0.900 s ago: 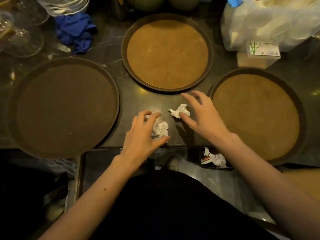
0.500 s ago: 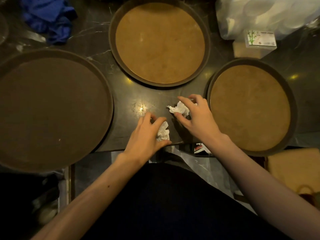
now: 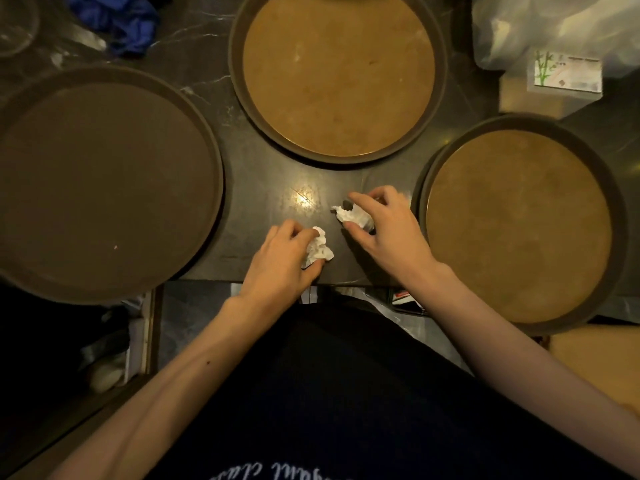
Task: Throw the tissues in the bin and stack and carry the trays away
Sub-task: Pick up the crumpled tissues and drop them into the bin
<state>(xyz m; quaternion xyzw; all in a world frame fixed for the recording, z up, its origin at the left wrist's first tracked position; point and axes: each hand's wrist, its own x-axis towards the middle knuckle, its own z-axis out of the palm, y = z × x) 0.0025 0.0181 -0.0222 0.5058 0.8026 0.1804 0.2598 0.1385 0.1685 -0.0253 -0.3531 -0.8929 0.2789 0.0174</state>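
Note:
Three round brown trays lie on the dark counter: a large dark tray (image 3: 104, 188) at the left, a lighter tray (image 3: 339, 74) at the top middle, and a third tray (image 3: 519, 223) at the right. My left hand (image 3: 280, 265) is closed around a crumpled white tissue (image 3: 319, 249) near the counter's front edge. My right hand (image 3: 388, 230) pinches a second crumpled tissue (image 3: 353, 216) just left of the right tray. Both tissues sit low over the counter.
A blue cloth (image 3: 117, 22) lies at the back left. A clear plastic bag (image 3: 554, 26) and a small labelled box (image 3: 561, 81) stand at the back right. Below the counter edge a dark container (image 3: 408, 301) holds scraps of paper.
Both hands have closed on their tissues; the right hand reached its tissue and pinched it. The camera has tilted down and closer to the counter.

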